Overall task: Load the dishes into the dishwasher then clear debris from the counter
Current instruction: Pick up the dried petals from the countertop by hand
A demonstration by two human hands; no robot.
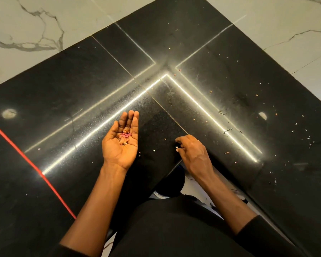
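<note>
My left hand (121, 140) lies palm up over the black L-shaped counter (82, 93), fingers straight, cupping a small pile of pink and tan debris (125, 136). Palm down at the counter's inner corner, my right hand (192, 152) has its fingers curled, and its fingertips pinch a tiny white crumb (176, 147). Small scattered crumbs (304, 130) dot the counter's right arm, and a few specks (139, 154) sit between my hands. No dishes or dishwasher are in view.
Marble-look wall tiles (35, 25) back the counter on both sides. A red line (26, 158) crosses the counter's left part. Bright strip-light reflections (211, 115) run along the surface. My dark clothing and a bit of floor (195, 184) show below the inner corner.
</note>
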